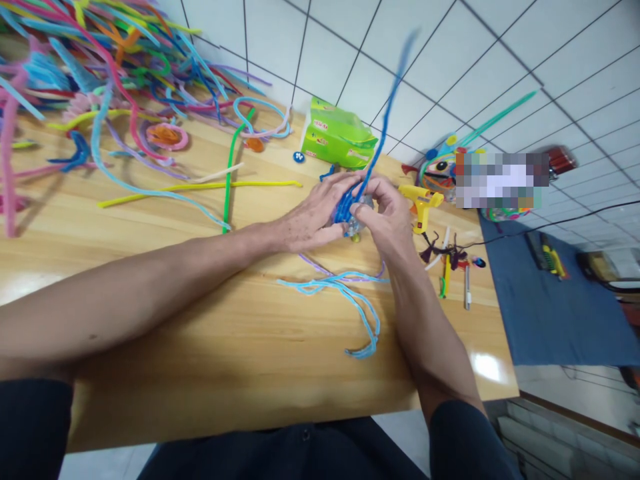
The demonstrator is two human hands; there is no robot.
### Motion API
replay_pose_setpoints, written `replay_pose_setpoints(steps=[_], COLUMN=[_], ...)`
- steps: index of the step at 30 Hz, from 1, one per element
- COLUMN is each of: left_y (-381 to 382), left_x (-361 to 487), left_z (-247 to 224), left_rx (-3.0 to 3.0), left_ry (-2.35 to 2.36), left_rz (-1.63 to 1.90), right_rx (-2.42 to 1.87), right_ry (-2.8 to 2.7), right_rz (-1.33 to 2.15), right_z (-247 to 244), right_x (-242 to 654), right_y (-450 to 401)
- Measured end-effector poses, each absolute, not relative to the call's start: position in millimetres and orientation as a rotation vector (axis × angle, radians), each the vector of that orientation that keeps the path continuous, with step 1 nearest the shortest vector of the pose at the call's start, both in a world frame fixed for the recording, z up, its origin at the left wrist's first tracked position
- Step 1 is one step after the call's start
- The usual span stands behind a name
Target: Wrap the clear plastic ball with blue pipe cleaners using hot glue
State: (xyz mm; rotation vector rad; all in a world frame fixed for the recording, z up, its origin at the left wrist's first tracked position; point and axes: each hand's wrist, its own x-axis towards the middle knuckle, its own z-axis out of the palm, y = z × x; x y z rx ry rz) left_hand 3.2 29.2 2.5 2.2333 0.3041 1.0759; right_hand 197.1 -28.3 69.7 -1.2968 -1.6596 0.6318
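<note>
Dark blue pipe cleaner (384, 127) is wound in close rows around a small clear, shiny piece (367, 203), whose kind I cannot make out. One long end sticks up, blurred at its tip. My left hand (315, 217) is closed around the wound piece from the left, its fingers over the far side. With thumb and fingers my right hand (387, 213) pinches the blue pipe cleaner at the right of the coils. Light blue pipe cleaners (345, 283) lie on the table just below both hands, with a thin purple one (315, 265) beside them.
A big heap of coloured pipe cleaners (125, 60) covers the back left of the wooden table (240, 373). A green tissue pack (337, 133) stands beyond my hands. To the right lie a yellow glue gun (423, 203) with its cord and a slim cutter (467, 287).
</note>
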Motion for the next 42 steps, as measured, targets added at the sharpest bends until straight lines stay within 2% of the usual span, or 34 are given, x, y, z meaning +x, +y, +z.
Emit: replay_pose_setpoints(steps=[42], left_y=[26.7], left_x=[11.1], left_z=[-0.3], left_rx=[2.208], left_ry=[0.365], left_rz=[1.115], right_rx=[-1.289], right_ry=[-1.647], right_rz=[0.696], right_z=[69.3], right_x=[202.8], right_y=[-28.3])
